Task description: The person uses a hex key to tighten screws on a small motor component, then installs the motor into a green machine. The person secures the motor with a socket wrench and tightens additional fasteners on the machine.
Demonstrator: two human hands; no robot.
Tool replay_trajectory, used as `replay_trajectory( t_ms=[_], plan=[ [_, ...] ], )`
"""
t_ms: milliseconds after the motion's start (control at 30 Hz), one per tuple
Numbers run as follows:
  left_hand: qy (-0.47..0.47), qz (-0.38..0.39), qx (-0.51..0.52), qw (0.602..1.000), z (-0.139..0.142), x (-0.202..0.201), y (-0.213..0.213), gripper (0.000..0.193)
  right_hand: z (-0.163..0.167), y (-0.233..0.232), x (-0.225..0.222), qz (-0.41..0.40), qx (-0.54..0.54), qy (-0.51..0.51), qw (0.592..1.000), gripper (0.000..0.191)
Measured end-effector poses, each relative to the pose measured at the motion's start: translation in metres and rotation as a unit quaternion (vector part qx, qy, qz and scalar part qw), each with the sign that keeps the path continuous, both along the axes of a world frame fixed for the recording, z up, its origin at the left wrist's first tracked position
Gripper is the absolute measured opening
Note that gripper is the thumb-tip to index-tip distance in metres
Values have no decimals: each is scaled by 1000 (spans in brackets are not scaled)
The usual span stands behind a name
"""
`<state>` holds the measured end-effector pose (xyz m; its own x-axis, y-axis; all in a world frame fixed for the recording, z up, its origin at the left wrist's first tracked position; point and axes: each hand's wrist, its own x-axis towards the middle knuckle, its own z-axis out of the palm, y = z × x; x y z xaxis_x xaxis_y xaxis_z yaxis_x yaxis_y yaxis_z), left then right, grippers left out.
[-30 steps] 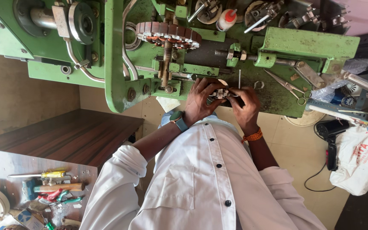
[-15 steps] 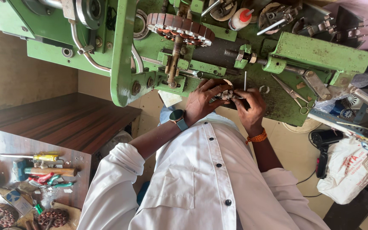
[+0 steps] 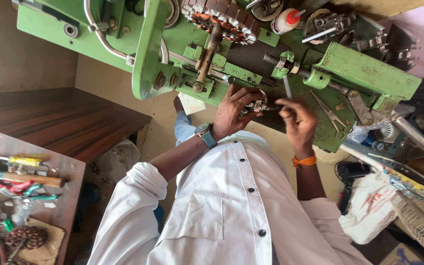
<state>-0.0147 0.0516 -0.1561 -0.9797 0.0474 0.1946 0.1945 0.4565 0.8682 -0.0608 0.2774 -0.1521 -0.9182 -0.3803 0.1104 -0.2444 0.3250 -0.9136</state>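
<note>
Head view, looking down past a white shirt to a big green winding machine (image 3: 369,73) that fills the top of the frame. A stator core (image 3: 222,17) with copper-coloured slots sits on its spindle at the top centre, raised above the bed so wire can reach it. To the left, lower down, a grey desk (image 3: 69,181) carries scattered tools, among them a yellow-handled screwdriver (image 3: 23,161) and a wooden-handled hammer (image 3: 28,179), all well apart from the work.

The left hand (image 3: 234,112), a watch on its wrist, presses down on a small metal part (image 3: 258,104) on the machine bed; its fingers curl round the part, seemingly to steady it. The right hand (image 3: 298,120), with an orange band at the wrist, pinches a thin pale rod (image 3: 287,88) between closed fingertips. The rod stands nearly upright in the frame, its long axis running away from the person toward the threaded shaft (image 3: 277,63), free end pointing that way. It is just beside the metal part, not clearly touching it. Scissors (image 3: 331,117) lie flat on the bed, near the right hand.
</note>
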Motion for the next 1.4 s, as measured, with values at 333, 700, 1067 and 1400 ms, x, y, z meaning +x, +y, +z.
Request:
replay_trajectory(
  t_ms=[333,700,1067,1400],
  plan=[
    [23,-15,16,1000,-52,13,15,43,21,50,-18,32,145,37,988,21],
    [105,-2,-51,993,-62,9,4,48,-58,62,-53,85,268,59,958,20],
    [126,-39,-1,991,-59,-4,-15,47,-29,55,-44,1,197,41,980,11],
    [34,-57,5,998,-56,3,-7,49,79,43,-2,21,172,209,963,17]
  ],
)
